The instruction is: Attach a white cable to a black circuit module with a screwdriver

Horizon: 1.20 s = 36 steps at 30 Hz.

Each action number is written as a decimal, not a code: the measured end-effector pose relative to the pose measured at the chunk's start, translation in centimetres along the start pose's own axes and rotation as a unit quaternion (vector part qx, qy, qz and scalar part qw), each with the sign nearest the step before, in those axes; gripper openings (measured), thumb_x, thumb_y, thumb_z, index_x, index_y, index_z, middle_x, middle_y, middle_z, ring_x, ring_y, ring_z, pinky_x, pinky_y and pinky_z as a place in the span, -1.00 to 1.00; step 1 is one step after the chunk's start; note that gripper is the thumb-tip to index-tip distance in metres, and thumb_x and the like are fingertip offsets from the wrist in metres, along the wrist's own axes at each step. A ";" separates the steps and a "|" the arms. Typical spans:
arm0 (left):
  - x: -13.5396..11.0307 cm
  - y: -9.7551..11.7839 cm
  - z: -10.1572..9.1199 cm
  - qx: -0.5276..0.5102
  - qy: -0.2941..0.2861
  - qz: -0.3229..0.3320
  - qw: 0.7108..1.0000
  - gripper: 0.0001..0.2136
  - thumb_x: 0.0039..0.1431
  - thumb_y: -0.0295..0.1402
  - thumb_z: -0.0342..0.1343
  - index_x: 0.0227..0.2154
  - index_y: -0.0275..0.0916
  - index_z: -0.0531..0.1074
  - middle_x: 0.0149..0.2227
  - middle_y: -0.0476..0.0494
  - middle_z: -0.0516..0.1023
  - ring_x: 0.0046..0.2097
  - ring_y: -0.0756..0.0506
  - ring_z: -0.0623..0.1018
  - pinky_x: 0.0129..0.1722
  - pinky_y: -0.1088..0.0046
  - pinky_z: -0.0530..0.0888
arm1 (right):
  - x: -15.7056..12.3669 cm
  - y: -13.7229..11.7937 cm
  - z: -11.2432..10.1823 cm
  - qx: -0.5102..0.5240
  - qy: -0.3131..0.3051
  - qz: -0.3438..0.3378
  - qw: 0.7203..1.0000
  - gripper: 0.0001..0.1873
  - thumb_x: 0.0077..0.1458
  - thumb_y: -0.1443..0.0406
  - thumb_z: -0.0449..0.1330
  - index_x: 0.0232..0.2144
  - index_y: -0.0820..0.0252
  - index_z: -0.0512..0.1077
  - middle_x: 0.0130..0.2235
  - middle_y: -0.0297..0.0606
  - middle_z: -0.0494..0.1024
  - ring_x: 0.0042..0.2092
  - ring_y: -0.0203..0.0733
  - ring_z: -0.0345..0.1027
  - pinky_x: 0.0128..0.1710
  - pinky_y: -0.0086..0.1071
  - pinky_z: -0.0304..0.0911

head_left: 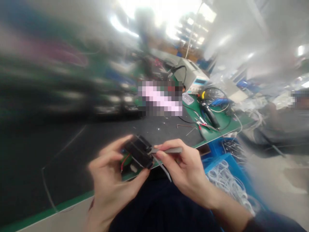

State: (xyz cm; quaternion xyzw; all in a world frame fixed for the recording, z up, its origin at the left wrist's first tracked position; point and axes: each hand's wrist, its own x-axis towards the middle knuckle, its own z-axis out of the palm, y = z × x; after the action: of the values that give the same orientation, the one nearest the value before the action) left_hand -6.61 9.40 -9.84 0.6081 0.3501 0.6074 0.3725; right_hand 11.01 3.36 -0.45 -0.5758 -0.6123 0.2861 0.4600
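Note:
My left hand (pixel 112 180) grips a black boxy part (pixel 138 150) by its edges, fingers at the far side and thumb at the near side. Red and black wires (pixel 124 162) run from that part beside my palm. Between thumb and fingers, my right hand (pixel 187 166) pinches a slim, flat grey tool (pixel 172 150), possibly tweezers. Its tip meets the right side of the black part, where the exact contact is hidden. A pale narrow strip (pixel 165 169) slants down from the same spot; what it belongs to I cannot tell.
On the green-edged bench lie a black mat (pixel 154 127), hex keys (pixel 184 126), pliers (pixel 201 124) and a black cylindrical tool (pixel 210 115). A bench instrument (pixel 193 75) stands behind. Blue bins (pixel 227 158) with coiled clear tubing (pixel 225 180) sit right of the bench edge. The left side is blurred.

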 end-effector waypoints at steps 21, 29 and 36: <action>-0.1 0.5 0.2 0.033 -0.031 0.054 0.998 -0.27 -0.17 -0.52 0.49 -0.04 -0.10 0.11 0.22 -0.33 0.37 0.26 -0.36 0.47 0.20 -0.18 0.48 | 0.7 0.7 -0.4 0.093 -0.021 0.044 0.995 -0.74 0.43 0.14 0.18 -0.08 0.25 0.37 -0.12 -0.22 0.56 -0.16 -0.27 0.56 -0.11 -0.48 0.54; -0.6 0.5 0.0 0.027 -0.027 0.048 0.998 -0.28 -0.12 -0.54 0.45 -0.02 -0.09 0.08 0.24 -0.37 0.34 0.29 -0.35 0.42 0.23 -0.17 0.44 | -0.4 -0.3 -0.8 -0.143 -0.029 -0.073 0.987 -0.82 0.39 0.27 0.24 0.01 0.01 0.44 -0.03 -0.49 0.54 -0.05 -0.51 0.50 -0.02 -0.74 0.38; -0.4 0.7 0.4 0.013 -0.024 0.062 0.998 -0.31 -0.09 -0.53 0.42 -0.03 -0.08 0.08 0.24 -0.34 0.35 0.27 -0.32 0.44 0.21 -0.12 0.45 | 0.0 -0.2 -0.4 -0.084 0.003 -0.043 0.996 -0.88 0.34 0.31 0.29 -0.09 0.12 0.47 -0.11 -0.41 0.58 -0.16 -0.44 0.55 -0.13 -0.75 0.45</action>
State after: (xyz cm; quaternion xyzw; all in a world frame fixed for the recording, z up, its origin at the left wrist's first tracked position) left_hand -6.26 8.65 -9.40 0.6476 0.3101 0.6104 0.3345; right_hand 11.30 3.22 -0.09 -0.5865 -0.6569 0.2122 0.4236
